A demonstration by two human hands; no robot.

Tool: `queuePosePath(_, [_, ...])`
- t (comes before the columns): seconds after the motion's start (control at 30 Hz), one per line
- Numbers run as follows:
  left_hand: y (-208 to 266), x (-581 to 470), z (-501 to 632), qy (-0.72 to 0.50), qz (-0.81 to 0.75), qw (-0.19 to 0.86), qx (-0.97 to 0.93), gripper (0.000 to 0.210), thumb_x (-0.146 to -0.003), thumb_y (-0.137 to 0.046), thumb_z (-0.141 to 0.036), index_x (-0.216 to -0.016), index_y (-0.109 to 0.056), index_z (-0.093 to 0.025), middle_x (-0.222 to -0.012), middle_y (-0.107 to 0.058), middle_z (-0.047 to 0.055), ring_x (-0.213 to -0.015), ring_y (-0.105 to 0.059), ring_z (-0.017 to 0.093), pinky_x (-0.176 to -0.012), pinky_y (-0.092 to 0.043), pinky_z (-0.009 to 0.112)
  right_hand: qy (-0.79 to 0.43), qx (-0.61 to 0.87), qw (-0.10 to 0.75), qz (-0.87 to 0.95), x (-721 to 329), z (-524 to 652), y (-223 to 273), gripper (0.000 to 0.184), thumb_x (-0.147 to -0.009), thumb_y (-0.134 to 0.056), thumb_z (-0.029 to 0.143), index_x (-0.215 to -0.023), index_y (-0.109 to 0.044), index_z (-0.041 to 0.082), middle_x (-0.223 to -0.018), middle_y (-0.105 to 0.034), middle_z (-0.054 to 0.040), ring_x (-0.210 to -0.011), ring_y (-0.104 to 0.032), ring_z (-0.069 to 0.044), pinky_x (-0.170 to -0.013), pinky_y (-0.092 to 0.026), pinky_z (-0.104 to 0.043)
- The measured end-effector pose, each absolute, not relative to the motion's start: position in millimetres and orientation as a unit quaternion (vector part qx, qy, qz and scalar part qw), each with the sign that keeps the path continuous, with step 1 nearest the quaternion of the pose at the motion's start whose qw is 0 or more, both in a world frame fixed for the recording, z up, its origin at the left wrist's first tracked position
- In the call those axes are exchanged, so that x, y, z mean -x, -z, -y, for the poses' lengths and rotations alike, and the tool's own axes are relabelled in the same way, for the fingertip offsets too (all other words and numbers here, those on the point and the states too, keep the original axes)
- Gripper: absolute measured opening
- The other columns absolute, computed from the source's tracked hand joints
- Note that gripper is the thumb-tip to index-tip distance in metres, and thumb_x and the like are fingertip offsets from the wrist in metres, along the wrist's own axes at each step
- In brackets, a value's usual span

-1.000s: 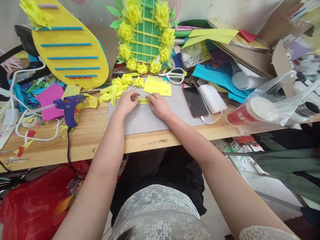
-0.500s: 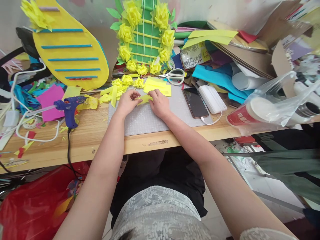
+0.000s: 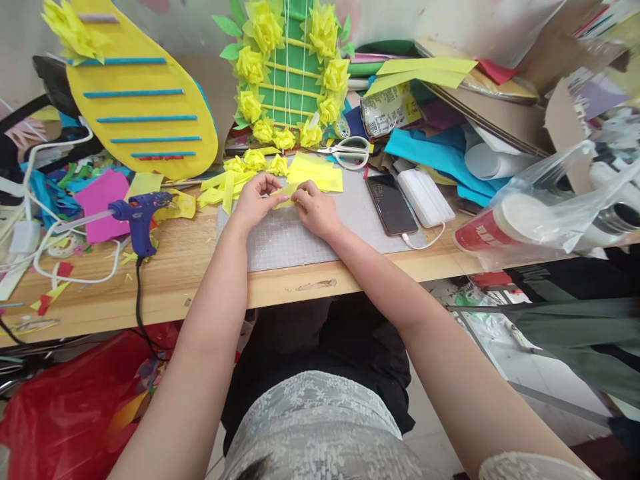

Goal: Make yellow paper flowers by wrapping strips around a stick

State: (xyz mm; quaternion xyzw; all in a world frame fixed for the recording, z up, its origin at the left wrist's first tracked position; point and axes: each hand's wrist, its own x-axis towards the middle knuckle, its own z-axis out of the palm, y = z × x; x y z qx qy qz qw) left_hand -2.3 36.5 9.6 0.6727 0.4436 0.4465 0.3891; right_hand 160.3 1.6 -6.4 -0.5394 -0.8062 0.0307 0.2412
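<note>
Between my two hands, over a grey cutting mat [image 3: 290, 243], is a small yellow paper strip [image 3: 285, 193]. My left hand [image 3: 257, 200] pinches its left end between thumb and fingers. At the other end my right hand [image 3: 315, 208] has its fingers closed on the paper, with the fingertips partly hidden. Just behind my hands lie a stack of yellow paper pieces [image 3: 320, 175], loose yellow strips [image 3: 227, 189] and several yellow paper flowers [image 3: 254, 160]. A pair of white-handled scissors [image 3: 353, 155] rests beyond the mat.
A blue glue gun [image 3: 143, 217] stands to the left, its cord hanging over the edge. At right are a phone [image 3: 391, 205], a white power bank [image 3: 425, 198] and a bagged cup [image 3: 487, 227]. A green flower-trimmed board [image 3: 295, 80] and yellow board [image 3: 145, 73] lean behind.
My fingers have shifted slightly on the yellow paper strip, and my hands are a little closer together. The things around them stay where they were.
</note>
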Motion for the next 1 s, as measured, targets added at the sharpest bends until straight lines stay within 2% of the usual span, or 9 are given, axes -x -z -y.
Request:
queuePosePath(0.1, [-9, 3, -38, -0.469, -0.439, 0.386, -0.662, 0.022, -0.069, -0.070, -0.025, -0.080, -0.052, -0.021, -0.067, -0.051, -0.004, -0.061, -0.051, 0.008, -0.060, -0.043, 0.021, -0.036, 0.540, 0.284, 0.792, -161, -2, 5, 0.029, -0.089, -0.033, 0.017, -0.101, -0.059, 0.020, -0.111, -0.057, -0.0072, -0.092, -0.054, -0.016, -0.065, -0.039, -0.026])
queuePosePath(0.2, [-3, 1, -38, -0.475, -0.478, 0.329, -0.662, 0.021, -0.073, -0.066, -0.023, -0.088, -0.051, -0.022, -0.065, -0.049, -0.004, -0.063, -0.053, 0.009, -0.064, -0.044, 0.023, -0.038, 0.530, 0.314, 0.786, -164, -8, 7, 0.029, -0.088, -0.034, 0.013, -0.095, -0.061, 0.020, -0.110, -0.059, -0.0074, -0.101, -0.052, -0.018, -0.077, -0.041, -0.029])
queuePosePath(0.4, [3, -8, -30, -0.333, -0.571, 0.207, -0.721, 0.026, -0.075, -0.056, -0.017, -0.101, -0.053, -0.022, -0.075, -0.054, 0.000, -0.078, -0.056, 0.017, -0.077, -0.044, 0.032, -0.057, 0.510, 0.310, 0.800, -175, -20, 18, 0.025, -0.082, -0.043, 0.011, -0.082, -0.067, 0.019, -0.108, -0.061, -0.0082, -0.110, -0.041, -0.025, -0.091, -0.039, -0.039])
queuePosePath(0.6, [-5, -3, -27, -0.249, -0.570, 0.147, -0.769, 0.012, -0.072, -0.056, -0.020, -0.082, -0.063, -0.020, -0.096, -0.054, 0.007, -0.105, -0.051, 0.023, -0.096, -0.039, 0.037, -0.067, 0.448, 0.289, 0.844, -180, -16, 17, 0.031, -0.080, -0.042, 0.007, -0.090, -0.069, 0.019, -0.105, -0.064, -0.0058, -0.104, -0.040, -0.024, -0.092, -0.037, -0.040])
queuePosePath(0.67, [-8, -1, -26, -0.222, -0.568, 0.154, -0.777, 0.011, -0.071, -0.059, -0.023, -0.081, -0.065, -0.020, -0.097, -0.055, 0.007, -0.107, -0.050, 0.024, -0.100, -0.036, 0.038, -0.066, 0.425, 0.279, 0.859, -179, -14, 15, 0.031, -0.082, -0.042, 0.008, -0.092, -0.069, 0.019, -0.105, -0.065, -0.0057, -0.102, -0.041, -0.023, -0.092, -0.037, -0.039])
queuePosePath(0.8, [-14, 3, -25, -0.179, -0.581, 0.166, -0.777, 0.016, -0.070, -0.063, -0.028, -0.083, -0.066, -0.020, -0.096, -0.056, 0.008, -0.108, -0.050, 0.026, -0.100, -0.036, 0.039, -0.090, 0.404, 0.259, 0.873, -175, -11, 12, 0.025, -0.088, -0.044, 0.021, -0.090, -0.069, 0.018, -0.099, -0.066, -0.0080, -0.096, -0.043, -0.023, -0.089, -0.037, -0.039])
queuePosePath(1.0, [-16, 8, -26, -0.158, -0.578, 0.176, -0.781, 0.019, -0.069, -0.063, -0.027, -0.086, -0.066, -0.021, -0.100, -0.057, 0.007, -0.108, -0.049, 0.025, -0.100, -0.036, 0.039, -0.138, 0.481, 0.274, 0.821, -171, -14, 15, 0.018, -0.085, -0.052, 0.025, -0.088, -0.067, 0.015, -0.097, -0.063, -0.0096, -0.096, -0.046, -0.022, -0.088, -0.038, -0.036])
